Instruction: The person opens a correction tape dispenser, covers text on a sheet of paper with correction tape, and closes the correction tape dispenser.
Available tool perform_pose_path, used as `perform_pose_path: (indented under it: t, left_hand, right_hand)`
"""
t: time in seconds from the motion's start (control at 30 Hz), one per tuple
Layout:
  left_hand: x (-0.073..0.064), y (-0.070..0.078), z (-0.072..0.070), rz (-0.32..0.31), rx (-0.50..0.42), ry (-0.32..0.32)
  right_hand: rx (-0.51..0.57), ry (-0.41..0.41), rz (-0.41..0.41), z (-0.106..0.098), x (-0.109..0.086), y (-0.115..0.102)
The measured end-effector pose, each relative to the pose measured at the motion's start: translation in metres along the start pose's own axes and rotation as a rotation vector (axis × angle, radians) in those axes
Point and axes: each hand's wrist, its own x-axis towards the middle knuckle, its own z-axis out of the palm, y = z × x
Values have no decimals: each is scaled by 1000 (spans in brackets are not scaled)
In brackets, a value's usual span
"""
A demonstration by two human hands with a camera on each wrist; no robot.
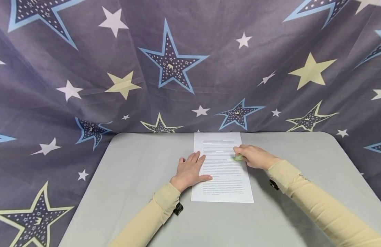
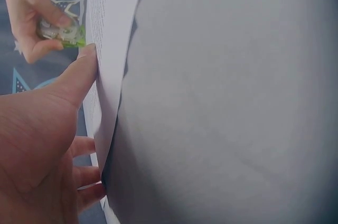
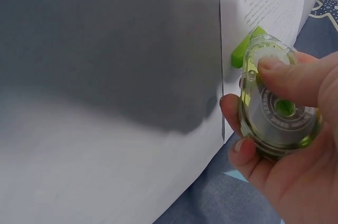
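A dark cloth (image 1: 94,65) with stars in white, yellow and blue hangs behind and around a pale grey table (image 1: 141,161). On this table there is one sheet of paper (image 1: 221,171), full of small printed lines, which are too small to read. Its far edge lies at the far edge of the table. In the upper half of the text, a few short white strips (image 1: 220,151) cover parts of the lines.

The left hand (image 1: 190,171) rests with the palm down at the left side of the paper. Its fingers are spread and relaxed, it grasps nothing, and its thumb lies on the sheet.

The right hand (image 1: 253,156) grasps a correction tape (image 3: 269,123), with the thumb pressed on one face of its clear body and the other fingers behind it. The correction tape is over the right part of the text, near the middle of the sheet, beside the end of one strip. A green piece (image 3: 240,54) is at its front end; I cannot tell with certainty if the tip touches the paper.

Both arms wear light yellow sleeves (image 1: 320,206), and a small black device (image 1: 178,209) sits under each wrist.
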Motion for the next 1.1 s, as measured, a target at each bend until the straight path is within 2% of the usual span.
perform_pose_path:
  t: [0.27,0.4,0.53,0.73,0.87,1.1]
  left_hand:
    - [-2,1,-3,-19,-6,-17]
    - [-3,3,-5,-29,-61,-22]
    - [-4,6,-5,-30,-124,5]
    - [-9,14,-1,-7,-99,30]
    - [-12,16,1,11,-53,89]
    - [-15,14,3,24,-23,132]
  right_hand:
    - [4,14,-3,1,-1,0]
    - [51,23,13,2,0,2]
    - [132,13,69,1,-4,4]
    - [237,58,178,-2,-19,4]
    - [224,87,200,-5,-29,2]
    - [148,88,180,-6,-45,-8]
